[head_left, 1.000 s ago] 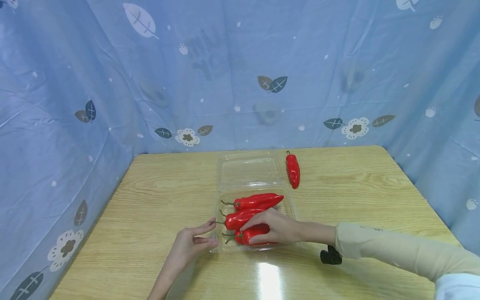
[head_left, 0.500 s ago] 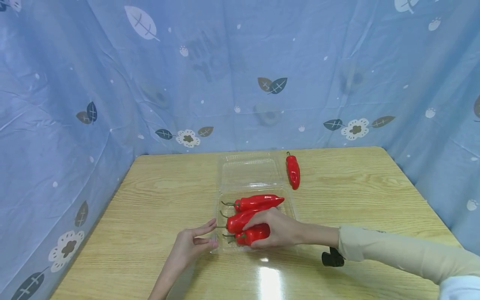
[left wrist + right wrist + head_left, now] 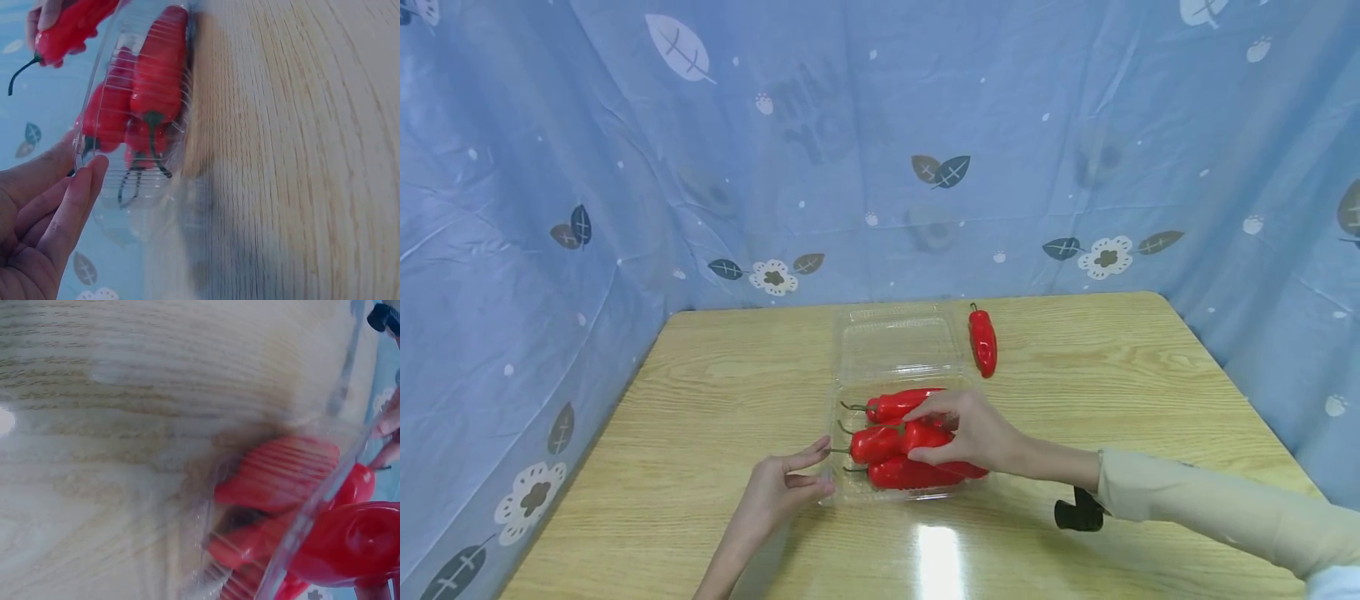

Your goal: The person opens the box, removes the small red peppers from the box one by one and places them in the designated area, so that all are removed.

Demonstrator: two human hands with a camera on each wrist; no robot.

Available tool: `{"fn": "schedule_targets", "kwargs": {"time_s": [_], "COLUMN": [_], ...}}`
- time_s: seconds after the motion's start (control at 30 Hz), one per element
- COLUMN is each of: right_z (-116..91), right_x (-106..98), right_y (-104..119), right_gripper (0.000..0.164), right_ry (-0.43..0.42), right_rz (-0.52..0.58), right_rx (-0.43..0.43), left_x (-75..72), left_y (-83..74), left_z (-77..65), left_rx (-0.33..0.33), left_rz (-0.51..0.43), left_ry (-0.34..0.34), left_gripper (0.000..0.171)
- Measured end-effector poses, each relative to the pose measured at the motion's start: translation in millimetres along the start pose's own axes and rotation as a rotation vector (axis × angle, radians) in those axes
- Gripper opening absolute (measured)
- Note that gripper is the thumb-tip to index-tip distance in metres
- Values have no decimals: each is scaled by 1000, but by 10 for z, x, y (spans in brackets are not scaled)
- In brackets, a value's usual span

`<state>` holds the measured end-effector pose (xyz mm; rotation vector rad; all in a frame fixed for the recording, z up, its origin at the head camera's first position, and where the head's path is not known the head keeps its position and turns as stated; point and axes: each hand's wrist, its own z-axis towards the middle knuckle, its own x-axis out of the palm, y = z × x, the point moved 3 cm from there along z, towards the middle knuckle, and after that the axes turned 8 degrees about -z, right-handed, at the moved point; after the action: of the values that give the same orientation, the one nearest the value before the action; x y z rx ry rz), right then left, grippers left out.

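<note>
A hinged clear plastic container (image 3: 917, 497) holds several red peppers, their green stems pointing left. My right hand (image 3: 973, 433) grips a red pepper (image 3: 921, 437) raised above the others. In the left wrist view this held pepper (image 3: 65, 31) hangs over the rim, and in the right wrist view the same pepper (image 3: 347, 547) is seen close up. Under it lie a front pepper (image 3: 902, 474), a middle pepper (image 3: 872, 446) and a back pepper (image 3: 891, 407). My left hand (image 3: 775, 493) touches the container's left edge with fingertips and thumb, its fingers fairly straight (image 3: 69, 212).
The container's lid (image 3: 898, 343) lies folded back on the wooden table (image 3: 737, 367). Another red pepper (image 3: 982, 343) lies right of the lid. A blue patterned curtain (image 3: 865, 150) stands behind and beside the table. A black device (image 3: 1078, 512) hangs at the right wrist.
My right hand has lifted a pepper from the front of the container and moved it up and slightly right. The front pepper beneath is now more visible. My left hand stays in place.
</note>
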<state>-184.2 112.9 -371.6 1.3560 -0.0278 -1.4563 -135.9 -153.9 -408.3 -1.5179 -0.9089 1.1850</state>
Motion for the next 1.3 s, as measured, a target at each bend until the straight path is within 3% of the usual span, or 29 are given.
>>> {"fn": "schedule_targets", "kwargs": {"time_s": [0.3,0.43,0.67,0.8,0.97,1.1,1.3], "right_z": [27,33,-38,-73,-86,-62,21], "right_x": [-283,-429,-712,-863,-990,-1040,-1084], "right_y": [-80,-160,-545,-798,-1053,-1232,-1451], "right_gripper": [36,34,32,38,44,40,39], "right_ry": [-134,-168,-263,-310,-373,-455,-558], "right_rz": [-39,-93,-124,-169,-244,-290,-300], "right_rx": [147,258,511,611,648,655,718], "left_x": [-8,-16,-28,-27,-24,-21,-16], "left_y": [21,18,21,31,38,42,49], "left_z": [17,8,9,18,21,16,11], "left_rx": [-6,-8,2,-1,6,12,15], "left_rz": [4,-10,2,6,4,4,-12], "left_ry": [-2,-6,-2,-3,-1,6,22], "left_gripper": [49,49,48,48,48,49,49]}}
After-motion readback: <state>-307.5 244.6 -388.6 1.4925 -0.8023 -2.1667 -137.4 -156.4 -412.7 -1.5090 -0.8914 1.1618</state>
